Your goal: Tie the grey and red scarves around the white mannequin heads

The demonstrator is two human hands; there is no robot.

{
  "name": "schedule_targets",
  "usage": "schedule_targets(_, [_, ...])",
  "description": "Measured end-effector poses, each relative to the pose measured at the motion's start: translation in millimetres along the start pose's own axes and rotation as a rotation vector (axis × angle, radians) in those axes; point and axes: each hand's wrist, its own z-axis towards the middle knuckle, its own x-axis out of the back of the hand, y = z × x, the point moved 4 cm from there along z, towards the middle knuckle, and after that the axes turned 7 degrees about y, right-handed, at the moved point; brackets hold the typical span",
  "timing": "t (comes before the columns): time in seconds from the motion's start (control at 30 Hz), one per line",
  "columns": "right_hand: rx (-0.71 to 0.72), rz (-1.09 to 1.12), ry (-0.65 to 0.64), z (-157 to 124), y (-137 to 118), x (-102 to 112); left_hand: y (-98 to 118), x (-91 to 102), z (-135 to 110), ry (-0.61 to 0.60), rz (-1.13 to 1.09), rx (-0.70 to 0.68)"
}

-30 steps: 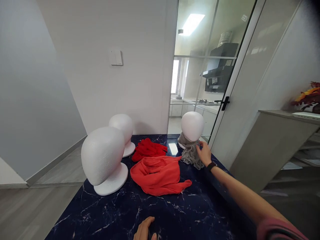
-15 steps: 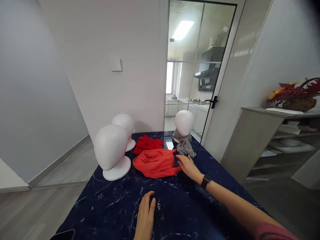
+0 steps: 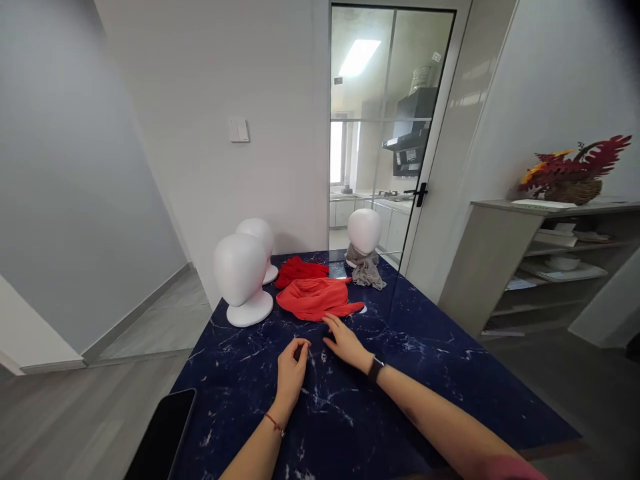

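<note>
My left hand (image 3: 293,368) is just above the dark blue marbled table (image 3: 325,413), thumb and forefinger tips pinched together in a loop; I see nothing between them. My right hand (image 3: 349,343) is open, fingers apart, its fingertips at the near edge of a coral-red scarf (image 3: 317,298). Whether they touch the cloth I cannot tell. The scarf lies in loose folds, with a small white patch showing by its right end. Behind it is a crumpled darker red scarf (image 3: 300,271). A white foam mannequin head (image 3: 364,230) at the back right wears a knotted grey scarf (image 3: 367,270) around its neck.
Two bare white mannequin heads, a nearer one (image 3: 241,273) and one behind it (image 3: 260,233), stand at the table's left side. A black phone (image 3: 163,433) lies at the front left edge. Behind are a glass door (image 3: 380,153) and, right, a grey shelf unit (image 3: 463,267).
My right hand has moved left and nearer, from the scarf's right end to its front edge. My left hand has reached forward and its fingers have closed. The view has shifted slightly.
</note>
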Motion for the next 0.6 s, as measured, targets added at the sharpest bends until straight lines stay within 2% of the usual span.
schedule_targets(0.07, [-0.040,-0.109,0.042,17,8,-6,-1,8.0,3,0.060,0.058,-0.033])
schedule_targets(0.17, [-0.049,-0.223,0.027,28,7,-8,-7,18.2,8,0.160,0.160,-0.058])
schedule_targets(0.3, [0.032,-0.280,-0.058,14,0,-4,-21,27.8,17,0.257,0.381,-0.093])
schedule_targets(0.37, [0.074,-0.267,-0.079,2,5,4,-30,34.7,25,0.292,0.443,-0.083])
schedule_targets(0.47, [0.046,-0.285,-0.084,-10,33,29,-43,49.9,41,0.332,0.541,-0.048])
schedule_targets(0.6, [-0.227,-0.522,-0.045,-12,98,72,-54,66.3,68,0.328,0.813,-0.050])
